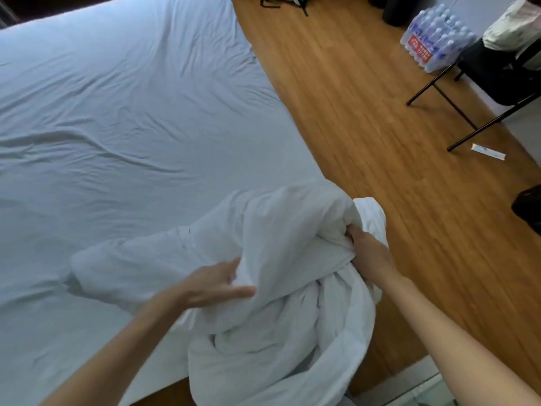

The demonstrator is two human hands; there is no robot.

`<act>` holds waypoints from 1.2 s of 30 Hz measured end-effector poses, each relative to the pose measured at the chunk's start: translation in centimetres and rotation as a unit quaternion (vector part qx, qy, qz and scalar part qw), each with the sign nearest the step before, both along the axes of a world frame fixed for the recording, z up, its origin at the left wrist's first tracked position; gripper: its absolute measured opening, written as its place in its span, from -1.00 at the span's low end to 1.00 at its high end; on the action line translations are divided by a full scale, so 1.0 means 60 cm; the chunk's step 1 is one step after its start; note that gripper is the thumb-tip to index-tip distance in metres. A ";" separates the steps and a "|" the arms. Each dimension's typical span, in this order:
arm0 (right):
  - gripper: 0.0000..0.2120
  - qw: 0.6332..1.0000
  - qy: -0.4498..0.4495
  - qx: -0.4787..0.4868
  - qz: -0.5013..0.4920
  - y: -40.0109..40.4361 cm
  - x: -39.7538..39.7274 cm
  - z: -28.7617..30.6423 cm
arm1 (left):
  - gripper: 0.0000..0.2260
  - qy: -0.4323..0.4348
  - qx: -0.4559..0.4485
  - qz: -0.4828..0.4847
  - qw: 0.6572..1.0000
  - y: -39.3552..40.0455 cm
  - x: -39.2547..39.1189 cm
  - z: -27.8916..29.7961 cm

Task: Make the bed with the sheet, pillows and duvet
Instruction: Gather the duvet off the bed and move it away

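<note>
Duvet (272, 259): white, bunched and twisted into thick folds, held up at the near right corner of the bed (131, 118). Upper part drapes over the corner of the mattress; lower part hangs in a heavy crumpled mass past the bed edge, toward the floor (366, 118). Surface soft, deeply creased, one long roll reaching left across the sheet (117, 83).

Left hand (216, 281): fingers curled into a fold near the middle of the bundle, thumb lying straight along the fabric, pointing right. Fingertips hidden in the cloth.

Right hand (366, 247): fingers closed around a gathered bunch at the right side of the duvet, knuckles up; fabric puffs out beyond the fist.

Sheet: white, fitted over the mattress, spread flat with shallow wrinkles running across it.

Floor: wood planks. Pack of water bottles (436, 43) at far right, beside a black folding chair (497, 71). Small white wrapper (488, 152) near the chair's legs.
</note>
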State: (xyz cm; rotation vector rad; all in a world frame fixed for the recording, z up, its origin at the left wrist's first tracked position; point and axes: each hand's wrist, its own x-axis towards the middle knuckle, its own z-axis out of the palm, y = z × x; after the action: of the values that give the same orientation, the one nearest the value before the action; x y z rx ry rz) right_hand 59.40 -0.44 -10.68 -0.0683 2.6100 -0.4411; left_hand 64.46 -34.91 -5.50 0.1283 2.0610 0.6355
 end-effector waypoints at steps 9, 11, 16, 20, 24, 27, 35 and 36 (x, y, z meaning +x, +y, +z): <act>-0.41 0.959 0.152 -0.234 -0.052 -0.068 -0.037 0.189 | -0.20 0.133 -0.081 -0.131 0.979 0.127 0.022 -0.072; -0.19 0.982 0.117 -0.129 0.070 -0.110 -0.070 0.152 | -0.22 0.144 -0.083 -0.129 0.978 0.145 0.025 -0.077; -0.03 0.977 -0.055 0.120 0.169 -0.126 -0.103 0.020 | -0.27 0.141 -0.061 -0.088 0.984 0.123 0.015 -0.070; -0.12 0.997 0.001 0.059 0.057 -0.082 -0.048 -0.002 | -0.21 0.129 0.015 0.101 0.986 0.014 -0.012 -0.042; -0.29 0.997 0.074 0.030 -0.003 -0.067 -0.021 -0.005 | -0.50 0.302 -0.148 0.192 0.922 -0.170 -0.067 -0.048; -0.30 0.996 0.082 0.024 -0.003 -0.064 -0.024 -0.007 | -0.23 0.165 -0.296 0.233 0.911 -0.295 -0.104 -0.061; -0.36 0.994 0.101 0.036 -0.002 -0.138 -0.053 -0.022 | -0.09 -0.001 -0.189 0.406 0.894 -0.394 -0.074 -0.142; -0.36 0.993 0.104 0.047 -0.003 -0.151 -0.056 -0.024 | -0.17 -0.012 -0.190 0.420 0.887 -0.406 -0.069 -0.159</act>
State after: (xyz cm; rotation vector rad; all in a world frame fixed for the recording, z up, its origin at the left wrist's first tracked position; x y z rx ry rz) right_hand 56.06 -9.49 -12.14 -0.0781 2.8332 -0.3288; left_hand 60.32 -59.27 -15.02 -1.0457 2.1251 0.7031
